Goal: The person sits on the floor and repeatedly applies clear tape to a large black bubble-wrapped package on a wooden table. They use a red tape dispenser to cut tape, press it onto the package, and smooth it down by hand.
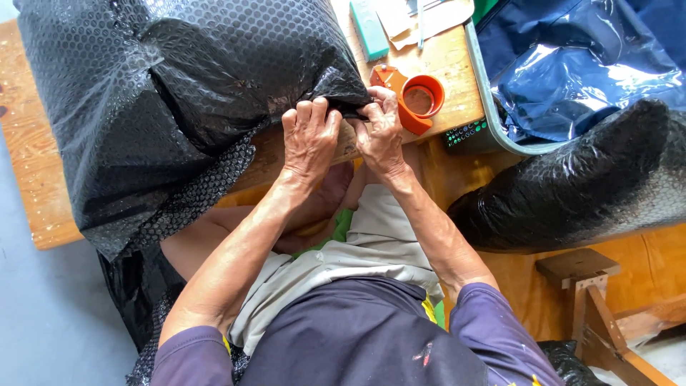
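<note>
I am pinching the corner of the black bubble-wrapped bundle (186,93) lying on the desk (43,193), my left hand (309,139) and right hand (379,132) both in a tight grip on the gathered wrap. Sealing it looks next; the orange tape dispenser (414,100) is sitting just beside my right hand. The wrap is looking glossy and crumpled.

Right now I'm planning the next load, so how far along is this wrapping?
Done: black bubble wrap already covers the bulky bundle on the wooden table. In hand: left hand and right hand pinch the wrap's gathered corner at the table edge. Left: no tape shows there; the orange tape dispenser sits beside the right hand.
</note>
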